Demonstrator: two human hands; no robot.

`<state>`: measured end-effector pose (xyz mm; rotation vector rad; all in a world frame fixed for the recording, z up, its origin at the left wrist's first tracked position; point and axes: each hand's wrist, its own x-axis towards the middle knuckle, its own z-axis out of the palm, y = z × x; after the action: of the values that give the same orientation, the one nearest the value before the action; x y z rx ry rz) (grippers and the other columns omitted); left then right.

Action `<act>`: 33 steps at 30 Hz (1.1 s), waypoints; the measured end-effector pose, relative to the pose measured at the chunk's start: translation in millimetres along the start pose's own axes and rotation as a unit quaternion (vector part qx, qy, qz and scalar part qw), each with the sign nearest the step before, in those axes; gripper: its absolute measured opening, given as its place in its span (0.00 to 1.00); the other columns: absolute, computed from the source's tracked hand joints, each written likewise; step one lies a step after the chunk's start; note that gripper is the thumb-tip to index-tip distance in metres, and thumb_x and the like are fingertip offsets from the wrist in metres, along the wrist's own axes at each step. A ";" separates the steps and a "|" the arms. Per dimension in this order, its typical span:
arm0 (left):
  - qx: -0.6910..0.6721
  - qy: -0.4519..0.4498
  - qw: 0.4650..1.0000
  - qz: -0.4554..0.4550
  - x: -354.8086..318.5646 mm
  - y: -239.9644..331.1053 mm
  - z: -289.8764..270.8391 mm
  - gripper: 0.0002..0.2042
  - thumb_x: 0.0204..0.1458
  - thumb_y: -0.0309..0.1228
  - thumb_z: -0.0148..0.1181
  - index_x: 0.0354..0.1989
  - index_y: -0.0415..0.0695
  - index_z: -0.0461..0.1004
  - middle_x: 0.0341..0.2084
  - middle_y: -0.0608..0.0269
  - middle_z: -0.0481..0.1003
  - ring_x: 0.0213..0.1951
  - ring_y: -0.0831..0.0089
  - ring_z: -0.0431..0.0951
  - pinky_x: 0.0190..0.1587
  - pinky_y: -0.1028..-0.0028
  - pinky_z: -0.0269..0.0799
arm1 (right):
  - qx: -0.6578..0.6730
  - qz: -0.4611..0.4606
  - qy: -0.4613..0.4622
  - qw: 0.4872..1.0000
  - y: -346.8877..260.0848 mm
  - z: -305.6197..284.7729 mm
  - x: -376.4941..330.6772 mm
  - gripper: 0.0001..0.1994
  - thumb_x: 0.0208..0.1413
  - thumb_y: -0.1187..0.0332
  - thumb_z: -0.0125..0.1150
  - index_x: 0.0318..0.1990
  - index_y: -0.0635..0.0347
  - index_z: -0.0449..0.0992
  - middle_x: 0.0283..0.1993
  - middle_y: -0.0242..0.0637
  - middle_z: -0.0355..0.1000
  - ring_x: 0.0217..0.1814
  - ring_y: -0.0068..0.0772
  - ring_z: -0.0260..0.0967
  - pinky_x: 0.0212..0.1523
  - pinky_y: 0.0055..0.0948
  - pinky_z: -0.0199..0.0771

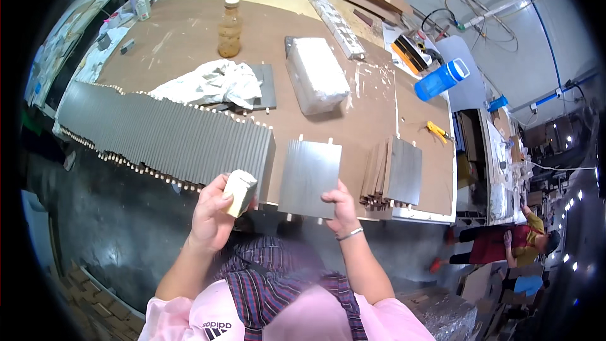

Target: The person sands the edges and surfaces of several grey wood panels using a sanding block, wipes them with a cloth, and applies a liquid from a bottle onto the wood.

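My left hand [211,216] is closed around a folded pale cloth [241,191] with a dark grey stain on one side. In my right hand [343,207] is a flat grey panel [309,173], pinched at its lower right edge, with short pale pegs sticking out at its top and bottom. The panel is held upright at the table's near edge. Left of it runs a long row of similar grey panels [164,132] standing on edge, pegs showing along both sides. To its right stands a shorter stack of brown and grey panels [404,170].
On the brown-topped table [183,31] lie a crumpled white cloth [214,83], a white wrapped block [315,76], a jar of brown liquid [230,28], a blue bottle [440,80] and a yellow-handled tool [437,131]. Another person [505,243] is far right.
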<state>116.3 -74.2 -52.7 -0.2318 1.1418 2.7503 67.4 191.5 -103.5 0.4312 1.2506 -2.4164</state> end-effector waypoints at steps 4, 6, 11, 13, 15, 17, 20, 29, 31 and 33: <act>0.022 -0.010 1.000 -0.016 16.0 -14.9 27.6 0.27 0.45 0.39 0.61 0.52 0.34 0.68 0.42 0.50 0.76 0.44 0.62 0.77 0.51 0.65 0.72 | 0.168 0.076 -0.103 0.977 -10.6 -9.6 -26.9 0.34 0.40 0.76 0.48 0.63 0.68 0.62 0.58 0.53 0.69 0.58 0.50 0.71 0.62 0.48 0.70; 0.032 -0.028 0.999 -0.012 21.3 -21.5 33.7 0.26 0.48 0.37 0.60 0.53 0.34 0.67 0.46 0.50 0.75 0.48 0.63 0.77 0.52 0.67 0.72 | 0.289 0.079 -0.223 0.928 3.2 -10.3 -30.1 0.33 0.50 0.67 0.53 0.67 0.65 0.58 0.64 0.53 0.65 0.65 0.51 0.65 0.65 0.51 0.65; 0.026 -0.047 0.998 -0.030 31.9 -33.6 31.0 0.24 0.51 0.35 0.58 0.54 0.34 0.67 0.47 0.51 0.75 0.48 0.66 0.77 0.51 0.71 0.73 | 0.344 0.032 -0.197 0.917 4.3 5.2 -31.3 0.35 0.61 0.44 0.48 0.68 0.59 0.58 0.67 0.47 0.62 0.68 0.49 0.61 0.66 0.51 0.63; -0.002 -0.042 0.998 -0.043 32.2 -34.3 32.7 0.18 0.53 0.30 0.58 0.50 0.34 0.66 0.45 0.51 0.75 0.47 0.66 0.78 0.53 0.69 0.72 | 0.312 0.023 -0.188 0.931 0.1 8.5 -28.7 0.37 0.62 0.37 0.45 0.68 0.56 0.59 0.68 0.44 0.61 0.70 0.49 0.59 0.67 0.52 0.62; -0.016 -0.035 0.998 -0.044 32.6 -32.8 34.4 0.17 0.52 0.29 0.58 0.49 0.35 0.67 0.44 0.53 0.75 0.47 0.67 0.77 0.53 0.69 0.72 | 0.347 0.044 -0.193 0.917 -3.7 11.5 -26.5 0.37 0.63 0.36 0.39 0.69 0.55 0.59 0.67 0.45 0.62 0.68 0.49 0.61 0.66 0.52 0.63; 0.187 -0.013 0.982 0.032 28.7 -33.2 37.1 0.21 0.49 0.31 0.60 0.51 0.36 0.68 0.44 0.55 0.75 0.46 0.68 0.77 0.53 0.70 0.71 | 0.333 0.053 -0.178 0.924 -7.0 16.3 -25.6 0.37 0.63 0.36 0.39 0.68 0.56 0.60 0.66 0.45 0.64 0.66 0.49 0.63 0.65 0.52 0.65; 0.423 -0.083 0.878 0.208 22.2 -30.4 47.5 0.21 0.41 0.28 0.68 0.44 0.37 0.70 0.39 0.57 0.74 0.44 0.67 0.75 0.49 0.71 0.70 | 0.300 0.051 -0.186 0.934 -2.0 21.2 -23.1 0.38 0.63 0.35 0.36 0.66 0.58 0.61 0.64 0.46 0.66 0.64 0.46 0.66 0.62 0.48 0.68; 0.567 -0.162 0.726 0.353 15.3 -28.7 71.0 0.22 0.33 0.28 0.71 0.41 0.39 0.75 0.35 0.55 0.73 0.35 0.58 0.73 0.36 0.65 0.71 | 0.203 0.034 -0.086 0.975 0.3 48.1 -21.6 0.33 0.66 0.38 0.36 0.60 0.58 0.66 0.55 0.41 0.72 0.54 0.35 0.73 0.55 0.37 0.76; 0.568 -0.160 0.725 0.356 14.6 -28.2 73.8 0.22 0.33 0.29 0.71 0.40 0.39 0.75 0.34 0.55 0.73 0.34 0.58 0.73 0.35 0.65 0.71 | 0.206 0.035 -0.063 0.976 0.3 52.8 -20.3 0.33 0.66 0.38 0.35 0.59 0.59 0.67 0.52 0.41 0.73 0.51 0.35 0.74 0.52 0.36 0.77; 0.576 -0.212 0.695 0.374 9.6 -29.0 73.2 0.22 0.33 0.30 0.71 0.40 0.38 0.75 0.33 0.55 0.73 0.32 0.58 0.73 0.35 0.65 0.71 | 0.194 0.044 -0.103 0.975 2.9 47.9 -16.2 0.37 0.62 0.34 0.36 0.62 0.59 0.64 0.56 0.45 0.71 0.55 0.42 0.72 0.56 0.41 0.74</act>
<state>106.6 -1.1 -23.5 1.1532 2.8388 1.6319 78.5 153.6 -71.9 0.3233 0.6580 -2.5523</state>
